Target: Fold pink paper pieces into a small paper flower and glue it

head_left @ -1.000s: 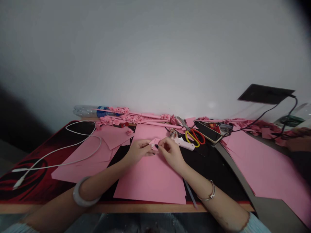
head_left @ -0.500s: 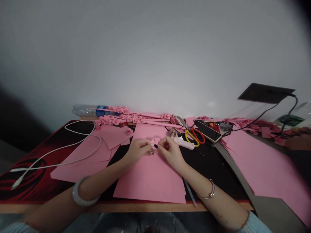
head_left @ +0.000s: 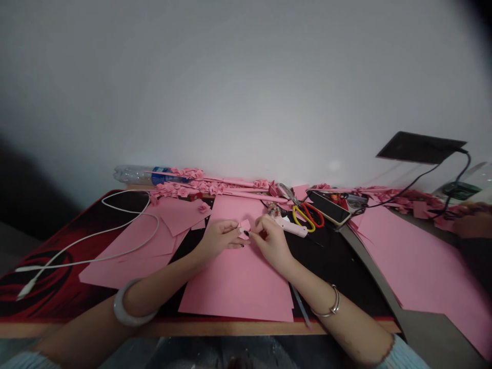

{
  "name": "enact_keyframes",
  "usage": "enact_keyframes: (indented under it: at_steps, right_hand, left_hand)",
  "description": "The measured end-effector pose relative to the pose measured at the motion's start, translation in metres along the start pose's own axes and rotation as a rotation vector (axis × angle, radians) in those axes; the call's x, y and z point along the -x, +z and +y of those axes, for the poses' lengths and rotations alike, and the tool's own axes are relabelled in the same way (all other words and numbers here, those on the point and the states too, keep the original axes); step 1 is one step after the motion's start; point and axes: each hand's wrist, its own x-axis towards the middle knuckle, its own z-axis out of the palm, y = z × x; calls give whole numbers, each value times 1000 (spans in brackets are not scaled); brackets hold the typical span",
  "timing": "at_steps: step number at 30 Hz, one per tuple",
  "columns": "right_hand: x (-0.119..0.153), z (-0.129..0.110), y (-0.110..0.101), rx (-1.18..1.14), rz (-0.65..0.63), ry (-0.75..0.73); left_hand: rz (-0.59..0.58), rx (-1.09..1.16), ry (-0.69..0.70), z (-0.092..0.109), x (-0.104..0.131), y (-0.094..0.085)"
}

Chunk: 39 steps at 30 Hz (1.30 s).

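Observation:
Between my two hands is a small folded piece of pink paper (head_left: 244, 225), held just above a large pink paper sheet (head_left: 238, 292). My left hand (head_left: 221, 238) is closed, pinching the piece from its left side. On the other side my right hand (head_left: 271, 241) is closed with thumb and fingertips at the piece's right edge. Beyond my right hand lie a pale pink glue gun (head_left: 294, 228) and scissors (head_left: 310, 215) with red and yellow handles. A pink paper rose (head_left: 203, 207) rests on the sheets to the left.
Pink paper roses on stems (head_left: 230, 187) line the wall beside a plastic bottle (head_left: 134, 175). A white cable (head_left: 92, 263) loops over pink sheets (head_left: 126, 261). A phone (head_left: 330, 209) lies right of the scissors. Another person's hand (head_left: 474, 225) is at the far right.
The folded paper has turned slightly between my fingers, and my right fingertips have shifted a little to the right. Everything else looks the same.

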Motion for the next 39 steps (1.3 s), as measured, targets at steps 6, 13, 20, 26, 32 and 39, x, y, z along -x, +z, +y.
enact_keyframes:
  at_steps: [6, 13, 20, 26, 32, 39]
  right_hand:
    - [0, -4, -2, 9, -24, -60]
    - [1, -2, -1, -25, -72, -41]
    - [1, -2, -1, -39, -78, -35]
    - [1, -1, -1, -33, -90, -34]
    - [0, -3, -3, -35, -80, -29]
    - [-2, -2, -4, -4, 15, 88]
  left_hand:
    - [1, -10, -3, -1, 0, 0]
    - [23, 19, 38, -1, -1, -1]
    - [25, 4, 28, 0, 0, 0]
    - [45, -20, 36, 0, 0, -1]
    - [35, 4, 93, -3, -2, -4]
    - [34, -4, 80, -2, -3, -3]
